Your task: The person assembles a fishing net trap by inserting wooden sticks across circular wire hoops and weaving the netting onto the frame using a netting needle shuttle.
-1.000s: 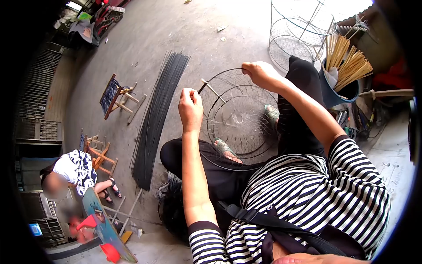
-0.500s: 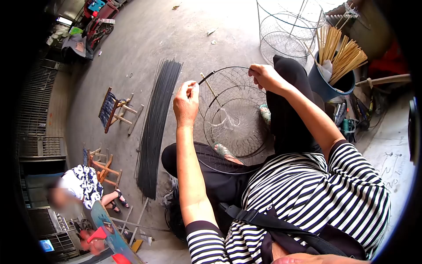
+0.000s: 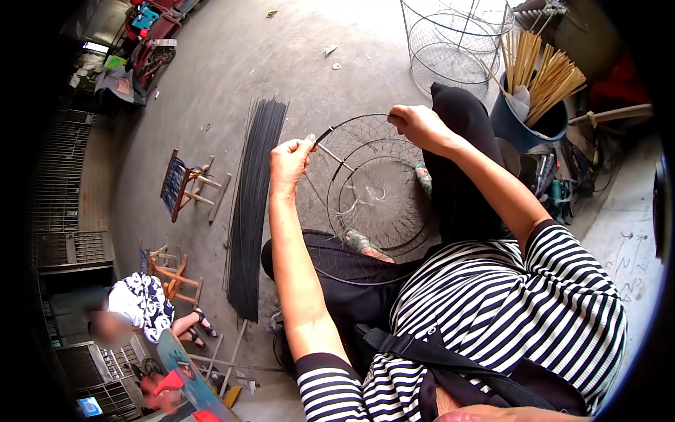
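Observation:
A round net cage (image 3: 380, 184) with dark wire hoops and fine mesh rests across my lap and between my legs. My left hand (image 3: 292, 163) pinches the upper hoop at its left side, beside a thicker black section. At the top of the same hoop, my right hand (image 3: 422, 126) has its fingers closed on the rim. A pale stick (image 3: 336, 156) runs between the upper hoop and the one below it. White thread (image 3: 365, 197) lies loosely inside the mesh.
Black rods (image 3: 256, 211) lie bundled on the floor. A blue bucket (image 3: 508, 125) holds thin wooden sticks (image 3: 545, 77), near another netted cage (image 3: 450, 67). Folding stools (image 3: 184, 184) stand at left, where a seated person (image 3: 144, 302) is beside a blue-green board (image 3: 186, 369).
My left hand has moved left and now sits at the hoop's thicker black section. The view has shifted, and the hoop looks more level than before.

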The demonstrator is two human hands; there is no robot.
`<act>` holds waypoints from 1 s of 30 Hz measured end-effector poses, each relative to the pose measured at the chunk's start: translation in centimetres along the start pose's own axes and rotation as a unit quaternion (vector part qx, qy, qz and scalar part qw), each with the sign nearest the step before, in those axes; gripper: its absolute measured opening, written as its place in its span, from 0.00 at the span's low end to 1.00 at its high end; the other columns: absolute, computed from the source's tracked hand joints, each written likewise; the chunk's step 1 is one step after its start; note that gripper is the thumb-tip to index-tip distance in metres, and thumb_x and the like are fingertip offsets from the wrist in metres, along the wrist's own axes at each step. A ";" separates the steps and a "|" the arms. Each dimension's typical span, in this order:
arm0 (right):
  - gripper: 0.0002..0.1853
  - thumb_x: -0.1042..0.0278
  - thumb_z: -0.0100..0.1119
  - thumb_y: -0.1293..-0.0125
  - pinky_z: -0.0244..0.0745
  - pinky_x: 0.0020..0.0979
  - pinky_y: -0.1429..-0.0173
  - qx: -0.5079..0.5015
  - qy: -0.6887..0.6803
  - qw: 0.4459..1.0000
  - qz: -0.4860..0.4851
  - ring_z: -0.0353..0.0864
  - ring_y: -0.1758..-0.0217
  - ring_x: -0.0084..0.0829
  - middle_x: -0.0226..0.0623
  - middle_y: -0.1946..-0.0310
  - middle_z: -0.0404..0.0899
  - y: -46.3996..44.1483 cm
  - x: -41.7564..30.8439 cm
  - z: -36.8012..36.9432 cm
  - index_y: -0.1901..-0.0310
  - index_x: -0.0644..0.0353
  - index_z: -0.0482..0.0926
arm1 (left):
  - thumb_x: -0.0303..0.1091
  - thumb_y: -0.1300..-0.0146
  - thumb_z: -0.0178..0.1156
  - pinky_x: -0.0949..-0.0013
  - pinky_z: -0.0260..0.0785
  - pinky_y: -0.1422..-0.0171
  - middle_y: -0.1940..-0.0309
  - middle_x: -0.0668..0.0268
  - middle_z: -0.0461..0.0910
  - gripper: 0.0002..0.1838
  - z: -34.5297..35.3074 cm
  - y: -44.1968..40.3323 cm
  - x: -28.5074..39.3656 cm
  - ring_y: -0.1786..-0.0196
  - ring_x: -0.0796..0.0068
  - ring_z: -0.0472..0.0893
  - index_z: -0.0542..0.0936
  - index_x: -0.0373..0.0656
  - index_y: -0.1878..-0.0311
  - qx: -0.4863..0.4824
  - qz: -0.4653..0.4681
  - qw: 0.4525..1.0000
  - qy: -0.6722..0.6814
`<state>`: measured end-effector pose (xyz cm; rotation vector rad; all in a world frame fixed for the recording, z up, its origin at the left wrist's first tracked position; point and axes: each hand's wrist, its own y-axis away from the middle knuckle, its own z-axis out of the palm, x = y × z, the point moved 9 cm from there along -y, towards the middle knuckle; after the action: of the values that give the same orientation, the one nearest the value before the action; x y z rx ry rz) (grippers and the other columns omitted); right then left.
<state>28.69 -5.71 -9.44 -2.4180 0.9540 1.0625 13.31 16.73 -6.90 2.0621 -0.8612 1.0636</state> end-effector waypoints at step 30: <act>0.21 0.62 0.56 0.47 0.57 0.45 0.32 0.120 0.317 0.912 -0.230 0.68 0.41 0.38 0.36 0.56 0.77 13.1 -3.2 -1.3 0.50 0.57 0.76 | 0.25 0.37 0.63 0.74 0.74 0.57 0.65 0.61 0.84 0.07 -5.7 2.7 -3.3 0.62 0.75 0.82 0.80 0.32 0.59 0.268 0.174 0.938 -0.137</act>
<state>18.70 -14.42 -6.65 -2.6102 0.5707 -0.0183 7.27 20.52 -6.48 2.6234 -1.2145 1.3296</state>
